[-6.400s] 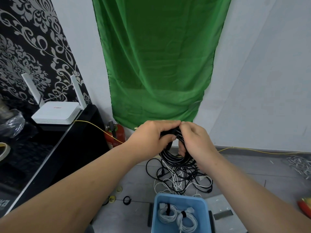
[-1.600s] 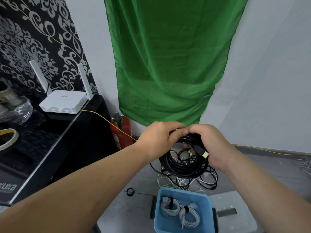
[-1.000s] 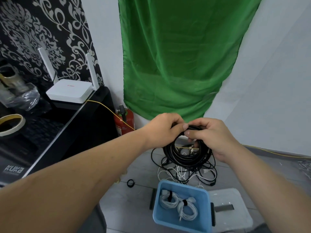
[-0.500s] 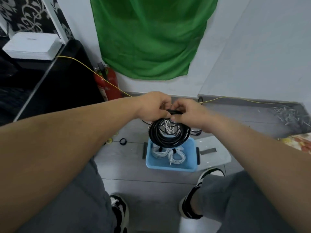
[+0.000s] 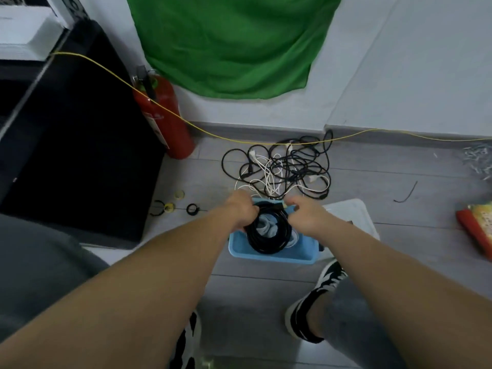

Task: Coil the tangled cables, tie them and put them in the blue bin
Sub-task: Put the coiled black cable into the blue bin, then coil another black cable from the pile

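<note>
Head view, looking down: a coiled black cable (image 5: 269,237) is being held over the opening of the blue bin (image 5: 237,247) by both hands. The coil's upper left edge is being gripped by the left hand (image 5: 241,209), whose fingers are curled round the strands, while the upper right edge is being pinched by the right hand (image 5: 306,215) close to a plug end. Whether the coil is touching the bin's bottom cannot be told. White coiled cables (image 5: 265,227) are being seen through the black loop, lying inside the bin. Just beyond the bin, a tangle of black and white cables (image 5: 282,169) is lying on the grey floor (image 5: 399,241). A yellow wire (image 5: 239,140) is being run along the wall past a red fire extinguisher (image 5: 165,115).
</note>
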Motion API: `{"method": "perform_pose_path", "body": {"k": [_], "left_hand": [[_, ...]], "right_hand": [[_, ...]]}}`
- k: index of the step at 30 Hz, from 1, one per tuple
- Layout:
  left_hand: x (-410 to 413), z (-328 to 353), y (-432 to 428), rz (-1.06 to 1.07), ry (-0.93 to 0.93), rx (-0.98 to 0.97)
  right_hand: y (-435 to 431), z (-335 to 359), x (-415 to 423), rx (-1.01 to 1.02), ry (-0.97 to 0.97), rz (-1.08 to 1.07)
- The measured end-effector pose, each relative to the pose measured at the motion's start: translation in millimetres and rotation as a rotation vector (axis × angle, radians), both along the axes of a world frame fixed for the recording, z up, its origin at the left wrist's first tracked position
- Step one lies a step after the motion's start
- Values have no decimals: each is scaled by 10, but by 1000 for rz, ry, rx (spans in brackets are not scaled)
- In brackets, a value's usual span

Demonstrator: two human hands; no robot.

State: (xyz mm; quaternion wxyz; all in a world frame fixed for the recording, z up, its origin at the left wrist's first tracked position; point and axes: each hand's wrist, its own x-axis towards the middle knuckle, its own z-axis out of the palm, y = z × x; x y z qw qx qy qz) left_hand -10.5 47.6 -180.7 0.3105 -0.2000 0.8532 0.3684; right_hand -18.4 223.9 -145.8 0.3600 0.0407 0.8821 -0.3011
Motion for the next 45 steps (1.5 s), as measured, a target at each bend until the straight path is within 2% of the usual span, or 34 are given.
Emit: {"method": "perform_pose_path", "body": {"k": [4, 8, 11, 15, 22, 28, 38, 40, 45], "left_hand": [[-102, -395, 76, -127, -1, -151], [-163, -675, 140, -132, 18, -171], [-185, -808, 237, -185, 26, -266], [-174, -928, 389, -317, -22, -407], [-184, -1104, 419, -370, -45, -445], [-202, -1089, 376, -620, -54, -491], [-152, -789, 355, -655, -37, -483], [-183, -651, 281, -664, 20, -447], [-333, -338, -65, -605, 395, -455]], "right_hand": [[35, -406, -28, -31, -135, -131], [40, -684, -41, -20, -248, -221], [25, -807, -19, -38, -318, -254], [-14, -1010, 29, -47, -314, -166], [-14, -1059, 9, -109, -418, -116], [-22, -1088, 21, -91, -422, -149], [-173, -1050, -22, 27, -338, -155], [-199, -953, -51, 32, -306, -197], [-246, -598, -386, -30, -176, -220]]}}
